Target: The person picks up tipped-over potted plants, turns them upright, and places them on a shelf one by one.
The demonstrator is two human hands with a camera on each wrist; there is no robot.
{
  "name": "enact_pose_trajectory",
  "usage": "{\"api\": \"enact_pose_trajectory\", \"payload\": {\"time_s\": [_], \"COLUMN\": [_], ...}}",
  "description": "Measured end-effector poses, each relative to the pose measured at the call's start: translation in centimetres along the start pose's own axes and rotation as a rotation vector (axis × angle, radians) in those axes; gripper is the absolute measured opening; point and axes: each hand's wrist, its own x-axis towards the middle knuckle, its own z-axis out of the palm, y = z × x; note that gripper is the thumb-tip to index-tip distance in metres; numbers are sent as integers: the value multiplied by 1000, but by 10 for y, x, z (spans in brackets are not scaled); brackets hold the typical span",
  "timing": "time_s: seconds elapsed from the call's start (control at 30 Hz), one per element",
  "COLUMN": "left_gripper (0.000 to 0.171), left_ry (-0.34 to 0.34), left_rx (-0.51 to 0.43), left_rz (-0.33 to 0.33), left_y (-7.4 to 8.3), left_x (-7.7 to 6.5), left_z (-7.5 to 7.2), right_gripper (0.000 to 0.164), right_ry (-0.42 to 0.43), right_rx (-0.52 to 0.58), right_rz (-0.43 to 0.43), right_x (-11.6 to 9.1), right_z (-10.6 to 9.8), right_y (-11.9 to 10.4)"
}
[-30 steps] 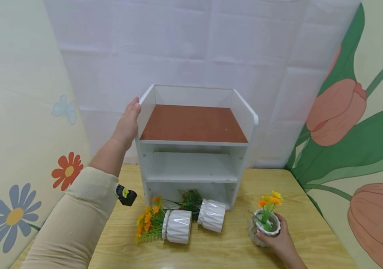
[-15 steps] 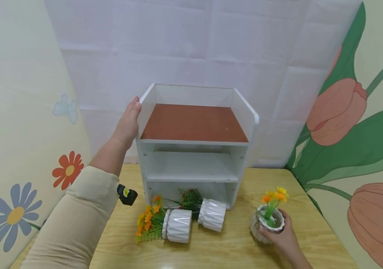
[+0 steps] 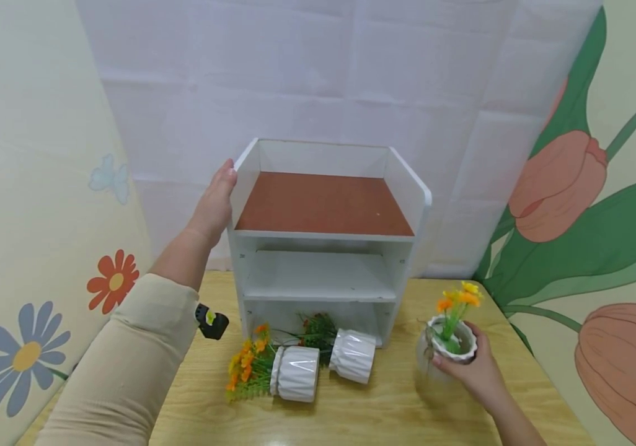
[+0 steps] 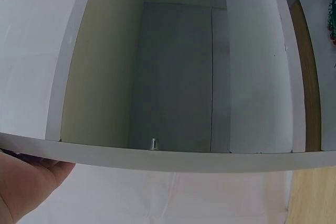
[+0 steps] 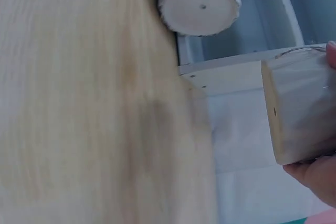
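My left hand [image 3: 213,207] lies with extended fingers along the outer left side of a white shelf unit [image 3: 323,277] with a brown top board. In the left wrist view, part of that hand [image 4: 29,184] shows at the side panel's edge. My right hand [image 3: 482,371] grips a white flower pot [image 3: 426,362] by its rim and wall, to the right of the unit. Yellow and orange artificial flowers [image 3: 457,300] stand up out of it. The right wrist view shows the pot [image 5: 302,108] raised off the table, its flat base visible.
Two white pots lie on their sides before the unit: one pot [image 3: 299,373] with orange flowers [image 3: 247,365], another pot [image 3: 353,356] with dark greenery [image 3: 318,331]. A wooden table [image 3: 385,415] carries everything. Behind hangs a white cloth [image 3: 318,74]; flower-patterned panels flank both sides.
My right hand has lifted the flower pot upward and slightly to the right, away from the table. My left hand stays against the shelf unit. The lying pots have not moved.
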Motion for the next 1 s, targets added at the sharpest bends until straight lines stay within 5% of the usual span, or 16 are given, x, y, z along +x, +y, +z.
{"api": "enact_pose_trajectory", "payload": {"time_s": [1.0], "left_gripper": [63], "left_ry": [-18], "left_rx": [5], "left_rz": [2], "left_y": [0], "left_x": [1], "left_z": [2], "right_gripper": [104], "right_ry": [-46], "right_rx": [44], "right_rz": [-151], "right_x": [2], "right_z": [-32], "right_y": [-102]}}
